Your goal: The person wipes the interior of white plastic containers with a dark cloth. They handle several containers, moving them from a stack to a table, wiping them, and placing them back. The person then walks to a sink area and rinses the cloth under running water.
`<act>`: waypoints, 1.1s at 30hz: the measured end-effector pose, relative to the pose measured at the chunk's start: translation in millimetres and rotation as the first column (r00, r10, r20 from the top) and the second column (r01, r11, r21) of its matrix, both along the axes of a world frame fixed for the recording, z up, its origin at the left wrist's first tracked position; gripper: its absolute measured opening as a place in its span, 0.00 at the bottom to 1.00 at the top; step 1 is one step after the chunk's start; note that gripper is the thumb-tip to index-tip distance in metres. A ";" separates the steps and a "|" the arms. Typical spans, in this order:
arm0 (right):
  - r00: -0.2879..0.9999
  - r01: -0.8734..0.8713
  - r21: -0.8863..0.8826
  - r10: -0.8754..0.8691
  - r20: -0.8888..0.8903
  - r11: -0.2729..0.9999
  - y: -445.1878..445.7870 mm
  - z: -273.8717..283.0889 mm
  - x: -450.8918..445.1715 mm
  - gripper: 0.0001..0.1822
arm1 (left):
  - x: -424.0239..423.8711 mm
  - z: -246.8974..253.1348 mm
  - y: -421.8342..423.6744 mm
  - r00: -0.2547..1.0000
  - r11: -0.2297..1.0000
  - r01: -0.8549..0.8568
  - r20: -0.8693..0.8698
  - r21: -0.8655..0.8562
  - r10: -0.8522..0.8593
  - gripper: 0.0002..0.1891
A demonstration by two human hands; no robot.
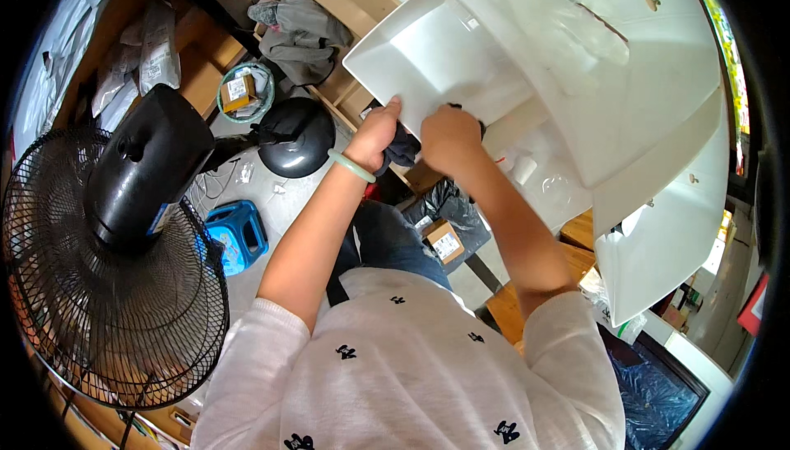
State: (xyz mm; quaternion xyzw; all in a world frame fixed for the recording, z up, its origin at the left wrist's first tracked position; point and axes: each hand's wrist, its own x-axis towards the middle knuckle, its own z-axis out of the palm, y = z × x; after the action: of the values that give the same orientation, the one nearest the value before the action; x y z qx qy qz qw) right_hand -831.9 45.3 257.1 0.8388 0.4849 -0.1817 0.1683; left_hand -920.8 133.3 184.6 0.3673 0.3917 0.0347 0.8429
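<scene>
A white drawer-like bin lies open before me, tilted, below a larger white panel. At its near edge is my left hand, thumb up against the bin's wall, with a dark cloth bunched under and beside the fingers. A pale green bangle circles that wrist. My right hand is curled into a fist over the bin's near side, and bits of something black show past its knuckles; its fingertips are hidden. Clear plastic film lies to the right of it.
A black fan stands at the left, with its round base on the floor. Near it are a blue step stool and a basket holding a small carton. A labelled carton rests on black plastic. Grey clothes lie on wooden shelving.
</scene>
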 end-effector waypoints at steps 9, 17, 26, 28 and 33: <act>0.791 0.102 0.061 -0.044 -0.611 0.993 -70.3 34.0 -80.2 0.25 | -3.5 -5.6 9.8 0.975 0.969 0.210 0.049 0.129 -0.218 0.25; 0.929 0.343 0.458 -0.224 -0.296 0.820 -5.5 47.1 38.9 0.22 | -1.8 -5.3 8.1 0.984 0.968 0.157 0.054 0.197 -0.170 0.22; 0.765 0.382 0.119 -0.242 -0.597 0.916 39.9 -35.8 57.6 0.23 | 1.5 -22.2 5.2 0.988 0.960 0.147 0.013 0.238 -0.154 0.23; 0.488 0.690 0.213 -0.227 -0.843 0.692 45.7 -16.5 68.9 0.26 | 1.5 3.3 6.3 0.976 0.936 0.215 -0.091 0.277 -0.197 0.23; 0.496 0.763 0.583 0.325 -0.805 0.279 73.0 29.3 117.1 0.16 | -4.7 -13.7 10.8 0.980 0.936 0.201 -0.056 0.289 -0.193 0.23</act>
State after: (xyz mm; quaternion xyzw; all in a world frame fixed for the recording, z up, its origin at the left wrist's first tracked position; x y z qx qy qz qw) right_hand -714.8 118.3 286.4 0.6346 0.3549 -0.2628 -0.6342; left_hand -925.5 144.0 170.8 0.5260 0.3547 0.0029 0.7730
